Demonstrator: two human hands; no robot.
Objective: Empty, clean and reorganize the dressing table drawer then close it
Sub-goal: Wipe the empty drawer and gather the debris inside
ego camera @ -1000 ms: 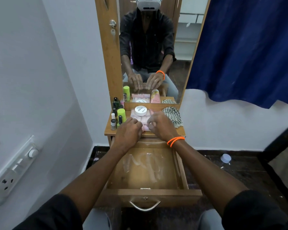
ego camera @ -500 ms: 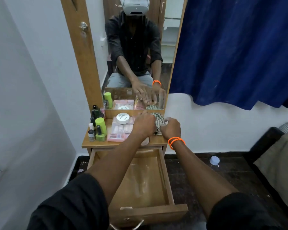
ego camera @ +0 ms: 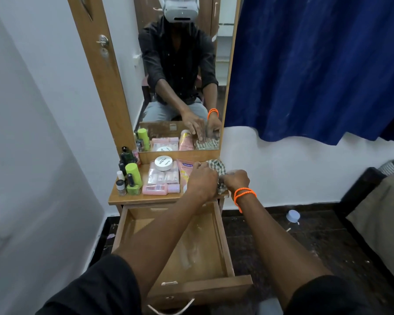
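Gripping the checked cloth [ego camera: 215, 167] with both hands [ego camera: 201, 180] [ego camera: 236, 179], we are likely starting to wipe the emptied drawer [ego camera: 187, 251] next.

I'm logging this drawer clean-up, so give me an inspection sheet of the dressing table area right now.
Surface: wooden dressing table top, crowded with toiletries.
Job's things: drawer pulled open, nothing inside, smears on its floor; checked cloth at the top's right end.
Clutter: white jar on a clear pouch, pink tube, green bottle, small dark bottles.
Hands: left hand and right hand both on the cloth; the grip is unclear.
Cables: nothing seen.
Surroundings: mirror, blue curtain, a small cap on the dark floor.
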